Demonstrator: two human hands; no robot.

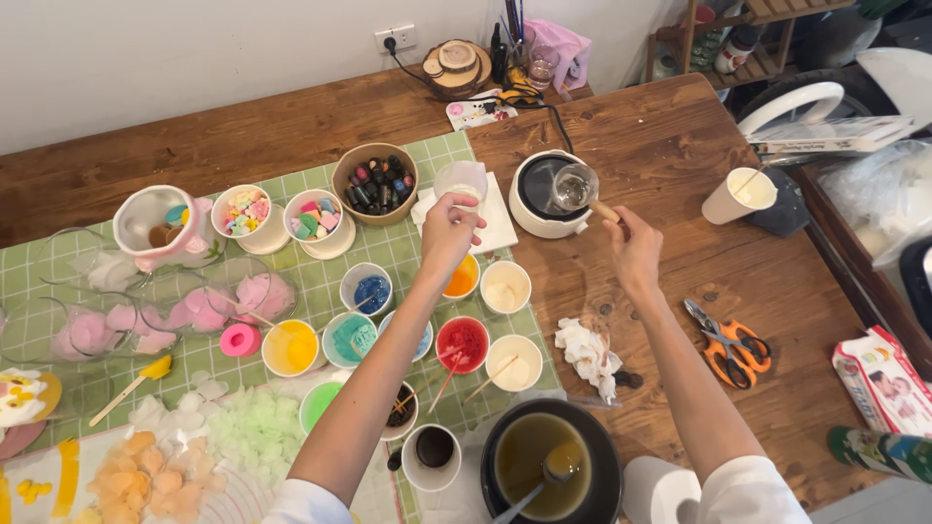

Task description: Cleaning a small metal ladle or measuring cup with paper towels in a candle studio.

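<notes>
My left hand [449, 231] is closed around a clear plastic cup [462, 181], held above a white napkin [495, 225] on the green checked mat [320, 281]. My right hand [633, 250] grips the wooden handle [606, 211] of a small glass pitcher [573, 186], which sits tilted over the dark inside of a white electric pot [544, 198]. The cup and the pitcher are about a hand's width apart. Below my left arm stand several small paper cups of coloured wax: blue [371, 291], orange [464, 278], red [463, 343] and cream [506, 287].
A black pot of yellowish liquid with a spoon [544, 464] sits at the near edge. Orange scissors [728, 347] and a crumpled tissue [586, 351] lie on the wooden table. A paper cup [738, 196] stands right. Bowls of coloured pieces [375, 182] and glass jars [87, 335] fill the left.
</notes>
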